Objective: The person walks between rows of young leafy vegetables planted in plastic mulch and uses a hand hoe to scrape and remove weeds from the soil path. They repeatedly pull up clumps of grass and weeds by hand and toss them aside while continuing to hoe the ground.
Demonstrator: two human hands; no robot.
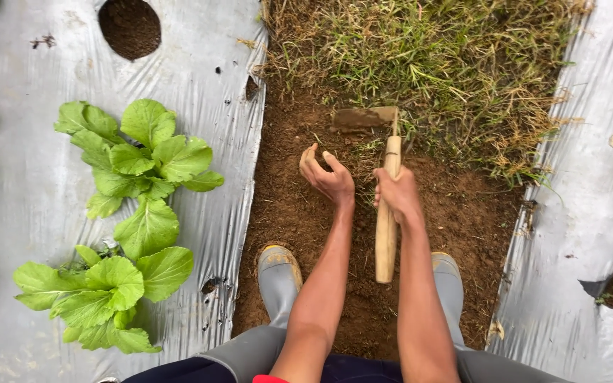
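Our right hand (pixel 396 193) is clenched around the wooden handle of a short hoe (pixel 387 213) at the frame's centre, its blade (pixel 363 117) resting on the soil just above, at the edge of the grass (pixel 455 64). Our left hand (pixel 329 177) hangs beside it — fingers curled, holding nothing. Leafy green plants (pixel 133 213) grow through silver plastic sheeting (pixel 8 198) at left — grey rubber boots (pixel 279 278) stand below.

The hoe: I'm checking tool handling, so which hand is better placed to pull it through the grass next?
Probably the right hand: it grips the hoe handle, blade at the grass edge. The left hand hovers empty.
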